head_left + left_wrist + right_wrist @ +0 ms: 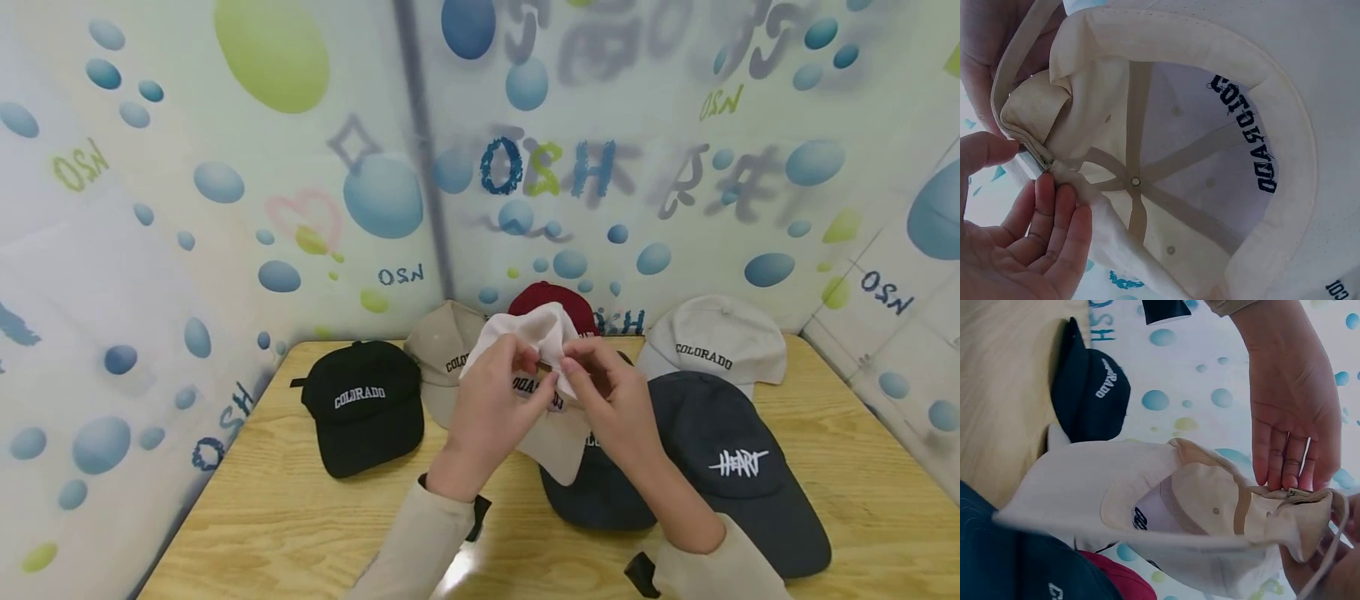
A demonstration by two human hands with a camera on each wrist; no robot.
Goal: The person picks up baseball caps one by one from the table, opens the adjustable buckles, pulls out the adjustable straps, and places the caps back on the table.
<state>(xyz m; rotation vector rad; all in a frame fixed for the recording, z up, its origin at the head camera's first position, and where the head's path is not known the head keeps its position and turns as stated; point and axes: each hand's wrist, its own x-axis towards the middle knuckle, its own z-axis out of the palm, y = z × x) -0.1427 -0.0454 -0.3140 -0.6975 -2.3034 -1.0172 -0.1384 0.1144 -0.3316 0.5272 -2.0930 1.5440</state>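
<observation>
A cream baseball cap is held up, its inside with reversed COLORADO stitching facing me. My left hand pinches the metal buckle of its back strap between thumb and fingertips. My right hand grips the strap beside it with curled fingers. In the left wrist view a loop of strap stands out near the right hand. The right wrist view shows the left hand at the strap, while the right hand is partly cut off at the edge.
Around the hands on the wooden table sit a black cap, a beige cap, a red cap, a pale grey cap, a dark HEART cap and another dark cap. A printed wall covering stands behind.
</observation>
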